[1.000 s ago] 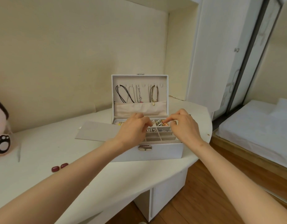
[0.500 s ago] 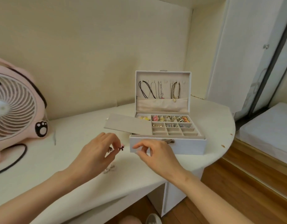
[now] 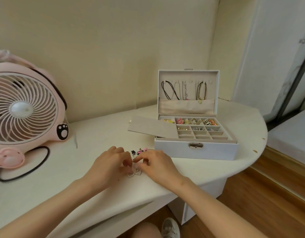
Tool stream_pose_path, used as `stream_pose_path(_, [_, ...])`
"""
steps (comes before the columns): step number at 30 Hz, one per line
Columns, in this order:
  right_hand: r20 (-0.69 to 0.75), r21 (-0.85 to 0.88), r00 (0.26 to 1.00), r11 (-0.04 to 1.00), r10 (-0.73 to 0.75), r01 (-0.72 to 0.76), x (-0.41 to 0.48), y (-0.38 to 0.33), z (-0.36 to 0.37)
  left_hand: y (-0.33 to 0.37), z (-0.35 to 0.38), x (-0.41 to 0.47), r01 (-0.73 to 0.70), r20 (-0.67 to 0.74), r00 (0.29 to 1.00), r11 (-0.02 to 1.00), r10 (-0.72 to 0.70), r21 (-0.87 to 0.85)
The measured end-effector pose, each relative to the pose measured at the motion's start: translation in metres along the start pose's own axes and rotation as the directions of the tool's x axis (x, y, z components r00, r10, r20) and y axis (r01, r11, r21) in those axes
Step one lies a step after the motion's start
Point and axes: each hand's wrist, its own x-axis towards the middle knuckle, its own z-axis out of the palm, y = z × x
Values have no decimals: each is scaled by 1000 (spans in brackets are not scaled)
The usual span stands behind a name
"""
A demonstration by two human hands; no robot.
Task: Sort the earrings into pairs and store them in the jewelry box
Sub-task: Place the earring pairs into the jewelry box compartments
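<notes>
Both the left hand and the right hand are held curled at the near middle of the surface, fingertips meeting over a pearl earring laid flat there. Whether it is pinched cannot be told. Small black and pink earrings are seen just beyond the fingers. To the right, the box is stood open, with its far compartments filled. A fan is set far left.
</notes>
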Motion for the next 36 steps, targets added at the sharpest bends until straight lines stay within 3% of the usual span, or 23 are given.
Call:
stream_pose_path(9, [-88, 107, 996, 994, 15, -5, 0, 7, 4, 3, 1, -2, 1, -51, 999, 997, -4, -71])
stream_pose_path(17, [-224, 469, 970, 883, 93, 23, -17, 13, -43, 35, -20, 19, -130, -161, 984, 920, 74, -369])
stream_pose_path(26, [-415, 368, 892, 930, 180, -17, -8, 53, -100, 81, -18, 93, -198, -243, 966, 843, 82, -500])
stream_pose_path(36, [-416, 340, 865, 930, 281, -139, 8, 93, -128, 100, -3, 157, -151, -124, 985, 940, 118, -306])
